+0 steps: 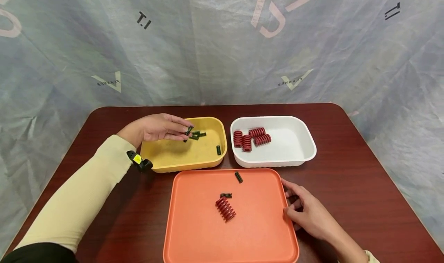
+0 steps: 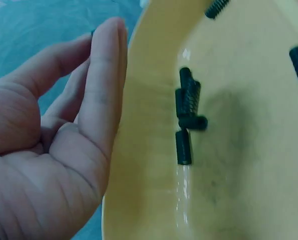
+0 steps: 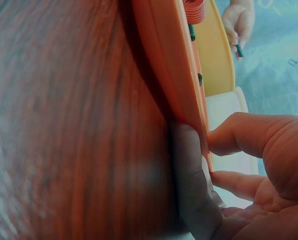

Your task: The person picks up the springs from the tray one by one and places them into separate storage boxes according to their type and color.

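My left hand (image 1: 163, 128) is over the yellow bin (image 1: 187, 165) and pinches a small dark green spring (image 1: 189, 130) at its fingertips. The right wrist view also shows this spring (image 3: 239, 50) poking out from the fingers; in the left wrist view the fingers mostly hide it. Below the hand, several more dark green springs (image 2: 184, 147) lie in the bin. My right hand (image 1: 308, 213) grips the right rim of the orange tray (image 1: 260, 236), thumb on top and fingers at the side. A red spring (image 1: 225, 209) and two green springs (image 1: 226, 195) lie on that tray.
A white bin (image 1: 288, 162) with several red springs (image 1: 246, 143) grouped at its left stands right of the yellow one. Both bins sit behind the tray on a dark reddish wood table (image 1: 347, 170). A grey printed sheet (image 1: 208, 62) hangs behind the table.
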`<state>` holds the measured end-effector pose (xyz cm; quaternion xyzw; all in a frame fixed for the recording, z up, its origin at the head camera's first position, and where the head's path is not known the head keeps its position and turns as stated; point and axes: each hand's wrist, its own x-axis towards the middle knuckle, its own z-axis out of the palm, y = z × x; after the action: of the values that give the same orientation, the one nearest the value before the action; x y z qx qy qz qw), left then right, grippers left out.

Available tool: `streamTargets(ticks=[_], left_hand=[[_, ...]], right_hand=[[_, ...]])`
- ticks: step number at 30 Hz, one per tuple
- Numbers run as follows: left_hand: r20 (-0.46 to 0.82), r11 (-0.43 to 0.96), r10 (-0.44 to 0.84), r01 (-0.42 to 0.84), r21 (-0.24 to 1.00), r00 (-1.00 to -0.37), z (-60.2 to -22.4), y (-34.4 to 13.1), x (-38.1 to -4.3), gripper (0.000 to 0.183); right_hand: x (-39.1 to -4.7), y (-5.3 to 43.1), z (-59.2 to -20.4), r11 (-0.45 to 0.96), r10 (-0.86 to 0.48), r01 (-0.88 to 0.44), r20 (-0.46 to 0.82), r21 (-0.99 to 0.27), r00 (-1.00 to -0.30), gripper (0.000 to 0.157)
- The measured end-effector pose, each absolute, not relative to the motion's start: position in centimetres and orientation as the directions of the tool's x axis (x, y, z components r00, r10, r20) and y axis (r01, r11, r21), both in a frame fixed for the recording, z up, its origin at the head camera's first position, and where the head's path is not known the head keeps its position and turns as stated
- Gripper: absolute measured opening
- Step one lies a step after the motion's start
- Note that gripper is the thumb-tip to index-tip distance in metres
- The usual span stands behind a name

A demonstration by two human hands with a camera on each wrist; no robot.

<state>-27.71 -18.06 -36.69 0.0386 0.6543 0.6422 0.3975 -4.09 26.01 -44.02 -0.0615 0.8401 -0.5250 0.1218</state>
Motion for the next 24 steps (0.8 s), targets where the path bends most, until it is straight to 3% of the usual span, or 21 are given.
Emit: streamTargets(ticks=[10,24], left_hand=[[-0.574,0.392,0.541,-0.419,0.819,-0.615,-38.0,-17.1,-29.0,0.043],[-0.653,0.466,0.491,-0.459,0.756,-0.577,-39.1,-15.7,-29.7,0.039]], right_hand=[[-4.1,26.1,-44.2,0.438,-0.231,0.027,-0.142,-0.899,-0.962,0.078],[-4.0,26.3,-44.3,0.425,-0.256,0.006,-0.127,-0.905,-0.958,0.076]])
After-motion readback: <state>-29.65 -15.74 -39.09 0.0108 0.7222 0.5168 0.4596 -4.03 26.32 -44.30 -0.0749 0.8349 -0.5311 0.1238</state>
